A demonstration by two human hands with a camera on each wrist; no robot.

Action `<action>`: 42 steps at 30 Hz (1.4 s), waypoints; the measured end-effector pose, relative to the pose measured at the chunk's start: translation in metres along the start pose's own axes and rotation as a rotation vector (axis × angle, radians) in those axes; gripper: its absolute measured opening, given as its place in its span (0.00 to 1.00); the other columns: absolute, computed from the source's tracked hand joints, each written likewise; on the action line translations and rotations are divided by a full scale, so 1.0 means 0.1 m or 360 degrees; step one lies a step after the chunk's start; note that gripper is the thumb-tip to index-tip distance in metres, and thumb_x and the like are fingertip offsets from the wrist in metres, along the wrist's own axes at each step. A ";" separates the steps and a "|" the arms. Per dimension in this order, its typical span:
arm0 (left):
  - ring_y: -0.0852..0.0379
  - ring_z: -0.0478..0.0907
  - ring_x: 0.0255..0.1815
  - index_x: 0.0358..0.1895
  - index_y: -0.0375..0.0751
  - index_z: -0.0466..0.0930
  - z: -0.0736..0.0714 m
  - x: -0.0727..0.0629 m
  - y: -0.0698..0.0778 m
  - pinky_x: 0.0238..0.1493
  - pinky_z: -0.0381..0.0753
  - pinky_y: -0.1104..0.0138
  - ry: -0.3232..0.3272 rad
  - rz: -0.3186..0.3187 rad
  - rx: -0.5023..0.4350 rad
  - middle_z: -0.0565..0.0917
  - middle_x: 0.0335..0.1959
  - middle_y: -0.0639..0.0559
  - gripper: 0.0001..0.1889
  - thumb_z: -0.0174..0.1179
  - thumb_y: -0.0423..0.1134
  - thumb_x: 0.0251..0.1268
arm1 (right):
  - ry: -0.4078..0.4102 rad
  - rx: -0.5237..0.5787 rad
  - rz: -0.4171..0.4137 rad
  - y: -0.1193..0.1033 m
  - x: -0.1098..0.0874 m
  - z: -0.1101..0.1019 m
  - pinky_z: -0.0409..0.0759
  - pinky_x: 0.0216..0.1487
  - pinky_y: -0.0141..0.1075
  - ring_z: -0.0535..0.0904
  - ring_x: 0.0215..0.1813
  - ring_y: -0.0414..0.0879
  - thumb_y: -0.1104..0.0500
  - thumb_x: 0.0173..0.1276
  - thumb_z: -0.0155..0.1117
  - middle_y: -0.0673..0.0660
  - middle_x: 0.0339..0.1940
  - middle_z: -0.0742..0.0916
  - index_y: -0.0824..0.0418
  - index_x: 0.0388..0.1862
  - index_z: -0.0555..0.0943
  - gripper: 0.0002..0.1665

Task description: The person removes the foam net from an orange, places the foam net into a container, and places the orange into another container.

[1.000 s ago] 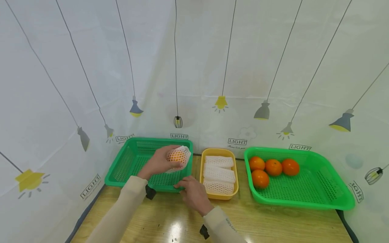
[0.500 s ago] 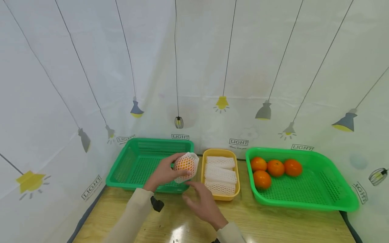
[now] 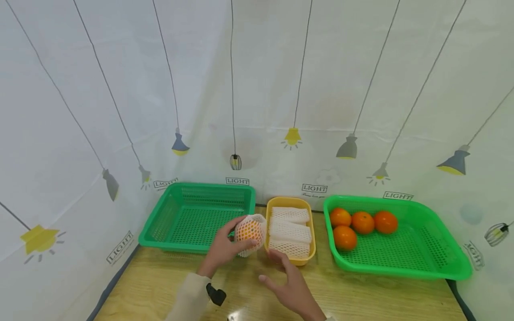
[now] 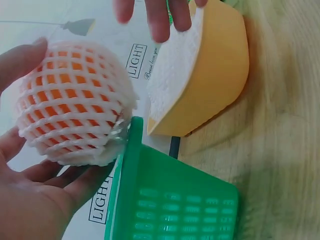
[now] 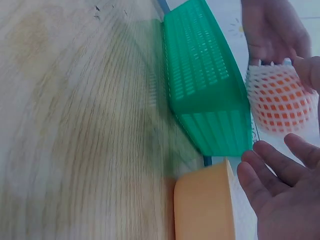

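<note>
In the head view my left hand [image 3: 221,249] grips an orange in a white foam net [image 3: 250,232], over the table just beyond the right front corner of the dark green basket [image 3: 176,247]. The thumb lies across the net's near side and the fingers go behind it. White mesh covers most of the fruit [image 4: 75,107] in the left wrist view, with orange skin showing through. My right hand [image 3: 292,285] is to the right and nearer, fingers spread and holding nothing. The right wrist view shows that hand [image 5: 287,192] close to the netted orange but apart from it.
A yellow tray [image 3: 312,240] with several folded white foam nets [image 3: 290,232] stands between the baskets. To its right, a bright green basket [image 3: 401,269] holds several bare oranges [image 3: 362,222]. A white curtain with printed lamps [image 3: 257,89] hangs behind the wooden table [image 3: 361,298].
My left hand has carried the netted orange right and toward me, out from over the dark green basket. My right hand has left that basket's rim, moving right and nearer, with fingers spread.
</note>
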State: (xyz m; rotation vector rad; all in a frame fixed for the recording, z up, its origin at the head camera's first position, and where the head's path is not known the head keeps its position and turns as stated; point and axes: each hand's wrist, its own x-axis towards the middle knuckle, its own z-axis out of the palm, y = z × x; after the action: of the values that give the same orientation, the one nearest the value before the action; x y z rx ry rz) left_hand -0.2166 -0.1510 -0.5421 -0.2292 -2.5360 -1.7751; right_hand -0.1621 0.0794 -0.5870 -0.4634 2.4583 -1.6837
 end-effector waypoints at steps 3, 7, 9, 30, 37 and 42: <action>0.50 0.80 0.58 0.71 0.54 0.74 0.02 -0.07 0.01 0.50 0.86 0.64 0.0060 0.0040 -0.0089 0.79 0.66 0.47 0.36 0.77 0.43 0.57 | 0.0005 -0.0007 0.0044 0.04 -0.07 -0.04 0.77 0.69 0.50 0.75 0.73 0.53 0.37 0.66 0.71 0.55 0.73 0.79 0.53 0.76 0.67 0.46; 0.53 0.81 0.58 0.71 0.55 0.74 0.05 -0.19 0.03 0.50 0.85 0.67 0.0056 0.0039 -0.0192 0.79 0.66 0.47 0.36 0.77 0.41 0.58 | 0.0019 0.0040 0.0120 0.09 -0.13 -0.07 0.77 0.69 0.52 0.75 0.73 0.55 0.38 0.65 0.72 0.57 0.73 0.79 0.54 0.76 0.68 0.46; 0.54 0.81 0.58 0.71 0.56 0.74 0.09 -0.24 0.03 0.50 0.85 0.68 0.0045 0.0027 -0.0251 0.79 0.66 0.47 0.36 0.76 0.40 0.59 | 0.0032 0.0066 0.0146 0.11 -0.16 -0.08 0.76 0.69 0.55 0.74 0.73 0.57 0.38 0.65 0.72 0.58 0.72 0.79 0.54 0.76 0.68 0.46; 0.58 0.78 0.62 0.70 0.42 0.69 0.76 -0.63 -0.31 0.59 0.81 0.65 -0.0304 -0.0037 -0.0616 0.77 0.66 0.39 0.33 0.73 0.35 0.62 | 0.0067 0.0237 0.0341 0.25 -0.33 -0.18 0.81 0.62 0.39 0.76 0.69 0.57 0.41 0.68 0.71 0.59 0.71 0.79 0.52 0.77 0.67 0.44; 0.57 0.78 0.64 0.67 0.50 0.71 0.89 -0.71 -0.36 0.61 0.78 0.64 -0.0364 -0.0052 -0.0561 0.78 0.67 0.45 0.31 0.73 0.38 0.62 | 0.0091 0.0206 0.0359 0.30 -0.37 -0.23 0.82 0.60 0.34 0.77 0.68 0.55 0.44 0.67 0.73 0.59 0.68 0.81 0.51 0.75 0.71 0.40; 0.55 0.78 0.63 0.67 0.49 0.72 0.93 -0.75 -0.44 0.59 0.78 0.66 -0.0396 -0.0038 -0.0550 0.77 0.68 0.44 0.33 0.75 0.36 0.58 | 0.0049 0.0160 0.0349 0.33 -0.37 -0.24 0.83 0.57 0.36 0.79 0.66 0.54 0.42 0.66 0.73 0.57 0.67 0.82 0.48 0.72 0.75 0.37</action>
State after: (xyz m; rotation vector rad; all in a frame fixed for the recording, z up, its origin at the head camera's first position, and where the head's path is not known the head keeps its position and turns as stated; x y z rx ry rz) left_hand -0.1440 -0.0860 -0.6238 -0.4581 -2.3664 -2.3208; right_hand -0.1394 0.1237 -0.6107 -0.1504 2.3317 -1.7236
